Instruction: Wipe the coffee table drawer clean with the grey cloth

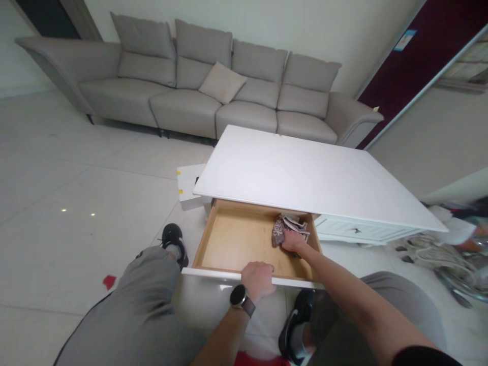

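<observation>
A wooden drawer (pixel 236 234) with a white front is pulled out of the white coffee table (pixel 297 173). My left hand (pixel 258 279), with a watch on its wrist, is curled over the top edge of the drawer front and grips it. Inside the drawer at its right end lies a bunched patterned cloth (pixel 278 231), brownish with white marks. My right hand (pixel 293 240) reaches in and is closed on this cloth; its fingertips are partly hidden.
Behind the table stands a long grey sofa (pixel 186 109) with a beige cushion (pixel 222 83). A white box (pixel 189 185) is on the floor left of the table. Coiled cords (pixel 438 254) and other items lie at the right.
</observation>
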A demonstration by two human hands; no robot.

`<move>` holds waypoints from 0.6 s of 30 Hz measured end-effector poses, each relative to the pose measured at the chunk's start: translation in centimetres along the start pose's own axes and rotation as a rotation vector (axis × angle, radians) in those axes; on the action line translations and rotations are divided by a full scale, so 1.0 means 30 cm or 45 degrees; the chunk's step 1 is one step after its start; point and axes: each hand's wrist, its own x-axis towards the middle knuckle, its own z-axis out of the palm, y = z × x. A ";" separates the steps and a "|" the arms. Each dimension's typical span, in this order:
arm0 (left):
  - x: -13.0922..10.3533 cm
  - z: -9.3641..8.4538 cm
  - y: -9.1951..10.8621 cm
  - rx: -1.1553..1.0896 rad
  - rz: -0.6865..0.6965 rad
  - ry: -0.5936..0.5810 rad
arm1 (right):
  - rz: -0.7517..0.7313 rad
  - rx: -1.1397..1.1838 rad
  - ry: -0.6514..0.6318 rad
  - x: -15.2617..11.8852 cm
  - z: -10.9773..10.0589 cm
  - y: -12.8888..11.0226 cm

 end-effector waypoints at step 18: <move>0.000 -0.009 0.016 -0.022 -0.044 0.014 | -0.145 0.113 0.086 0.013 -0.046 -0.160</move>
